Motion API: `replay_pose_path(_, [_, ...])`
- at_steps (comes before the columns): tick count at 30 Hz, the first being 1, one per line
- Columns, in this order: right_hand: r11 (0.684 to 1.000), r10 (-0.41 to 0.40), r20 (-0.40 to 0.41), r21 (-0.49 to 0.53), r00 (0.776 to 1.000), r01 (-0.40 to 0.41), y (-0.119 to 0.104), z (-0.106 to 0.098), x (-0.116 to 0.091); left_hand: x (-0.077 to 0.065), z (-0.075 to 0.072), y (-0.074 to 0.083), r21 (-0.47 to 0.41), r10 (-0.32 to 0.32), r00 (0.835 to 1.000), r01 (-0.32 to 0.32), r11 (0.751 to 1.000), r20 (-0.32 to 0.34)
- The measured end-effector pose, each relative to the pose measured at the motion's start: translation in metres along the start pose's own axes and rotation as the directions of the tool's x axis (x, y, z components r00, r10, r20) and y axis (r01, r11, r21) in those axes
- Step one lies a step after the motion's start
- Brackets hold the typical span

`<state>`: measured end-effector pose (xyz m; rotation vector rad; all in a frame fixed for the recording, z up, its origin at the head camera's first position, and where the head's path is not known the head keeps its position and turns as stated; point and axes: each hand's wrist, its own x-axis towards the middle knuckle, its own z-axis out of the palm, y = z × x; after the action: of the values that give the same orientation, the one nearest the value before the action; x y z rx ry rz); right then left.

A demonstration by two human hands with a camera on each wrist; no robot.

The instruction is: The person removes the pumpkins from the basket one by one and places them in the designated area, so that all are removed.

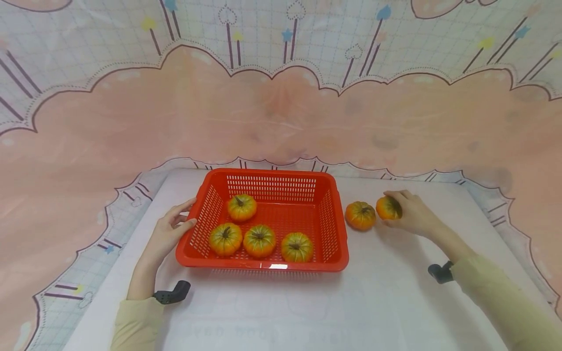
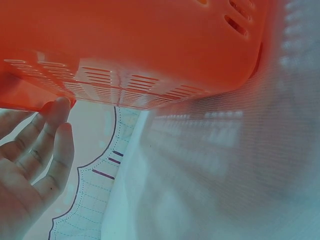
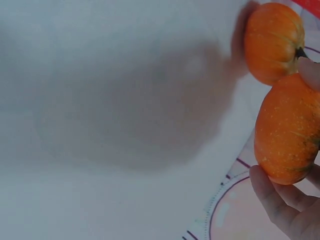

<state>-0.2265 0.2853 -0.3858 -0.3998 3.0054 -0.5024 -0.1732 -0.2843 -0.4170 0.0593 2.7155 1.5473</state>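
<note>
R. hand [image 1: 410, 214] pinches pumpkin [image 1: 386, 208] right of red basket [image 1: 259, 264]; L. hand [image 1: 166, 234], fingers relaxed, apparently touches its near side. Fingertip-only hold could slip, sending pumpkin rolling into neighboring one [image 1: 360, 216].

The left hand [image 1: 168, 233] touches the left side of the red basket [image 1: 219, 263] with loose fingers; right of the basket, the right hand [image 1: 412, 214] pinches, its arm [image 1: 500, 297] stretched out

White table [image 1: 281, 312], red basket [image 1: 246, 264], pumpkin [image 1: 360, 216] beside
</note>
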Motion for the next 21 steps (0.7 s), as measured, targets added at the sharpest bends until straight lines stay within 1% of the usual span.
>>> replay_pose_path(9, [0.996, 0.079, 0.039, 0.027, 0.996, -0.08, 0.008, 0.014, -0.001, 0.0, 0.0, 0.002, 0.002, -0.004, 1.0, 0.004, 1.0, -0.003])
replay_pose_path(12, [0.995, 0.091, 0.043, 0.033, 0.995, -0.092, 0.01, 0.019, -0.001, 0.0, 0.0, 0.002, 0.003, -0.001, 1.0, 0.001, 1.0, -0.003])
replay_pose_path(19, [0.989, 0.133, 0.082, 0.049, 0.988, -0.137, 0.018, 0.029, 0.0, 0.0, 0.0, 0.001, 0.005, 0.002, 1.0, -0.002, 1.0, -0.006])
replay_pose_path(21, [0.989, 0.134, 0.083, 0.05, 0.988, -0.138, 0.02, 0.03, 0.001, 0.0, 0.0, 0.001, 0.005, 0.002, 1.0, -0.002, 1.0, -0.006])
